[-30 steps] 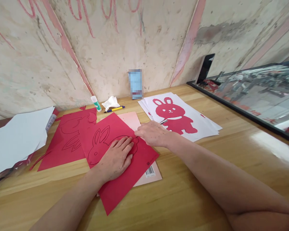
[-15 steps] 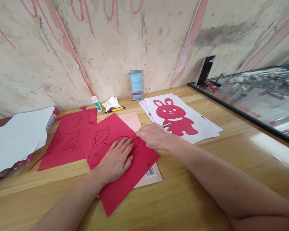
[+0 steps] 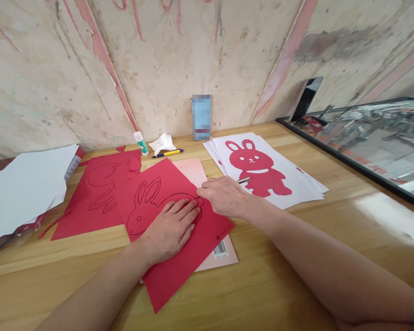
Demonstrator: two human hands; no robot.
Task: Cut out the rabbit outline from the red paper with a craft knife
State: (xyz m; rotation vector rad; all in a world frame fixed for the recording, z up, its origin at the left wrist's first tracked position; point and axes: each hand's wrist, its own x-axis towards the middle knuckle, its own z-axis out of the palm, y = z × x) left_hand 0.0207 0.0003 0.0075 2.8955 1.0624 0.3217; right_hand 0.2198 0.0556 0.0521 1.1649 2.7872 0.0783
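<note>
A sheet of red paper [image 3: 189, 250] with a black-outlined rabbit lies at a slant over a pale pink booklet [image 3: 193, 171] with a barcode. My left hand [image 3: 170, 227] rests flat on the sheet, fingers stretched over the rabbit's body and hiding part of it. Just to its right, my right hand [image 3: 224, 195] is closed around a craft knife [image 3: 243, 180]. Only the knife's slim silver handle end shows behind the hand; its tip meets the paper near the rabbit's tail, mostly hidden by my fingers.
Another red sheet [image 3: 72, 216] with cut outlines lies left, beside white papers [image 3: 27, 184]. Behind are a glue stick [image 3: 141, 143], crumpled tissue [image 3: 163, 143], a yellow-blue pen [image 3: 168, 153] and a blurred upright phone [image 3: 202, 117]. A red rabbit cutout [image 3: 251, 161] lies on white sheets at right.
The camera view has shifted slightly, moving most things a little to the right in the picture. My hands stay at nearly the same place on the red paper.
</note>
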